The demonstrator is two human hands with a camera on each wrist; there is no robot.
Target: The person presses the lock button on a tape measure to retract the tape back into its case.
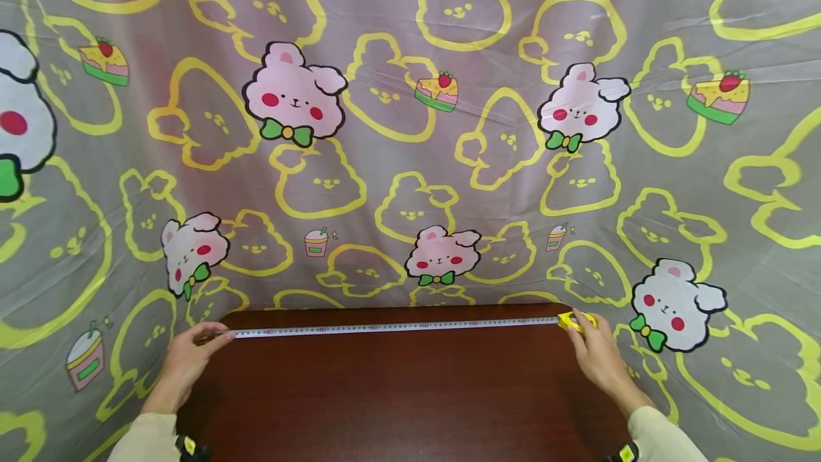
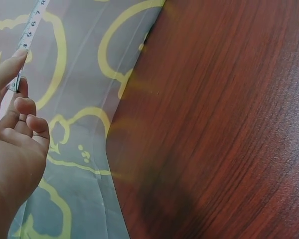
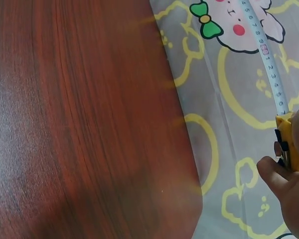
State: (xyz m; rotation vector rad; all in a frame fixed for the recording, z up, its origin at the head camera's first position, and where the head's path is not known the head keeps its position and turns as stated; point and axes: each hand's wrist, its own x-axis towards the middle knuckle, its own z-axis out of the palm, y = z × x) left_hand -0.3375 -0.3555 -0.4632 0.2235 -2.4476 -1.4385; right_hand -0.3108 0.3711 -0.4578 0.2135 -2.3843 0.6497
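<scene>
Tape blade stretched straight, long axis left to right, across the far part of the worktop; height above it hard to judge. Left hand pinches the free end; right hand grips the yellow case. Patterned cloth beyond.

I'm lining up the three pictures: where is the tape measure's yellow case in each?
Head: yellow case low, right of centre, in the right hand.
Left wrist: not in it; the white tape shows, upper left.
Right wrist: right edge, about mid-height.
Shared landmark: brown tabletop.
</scene>
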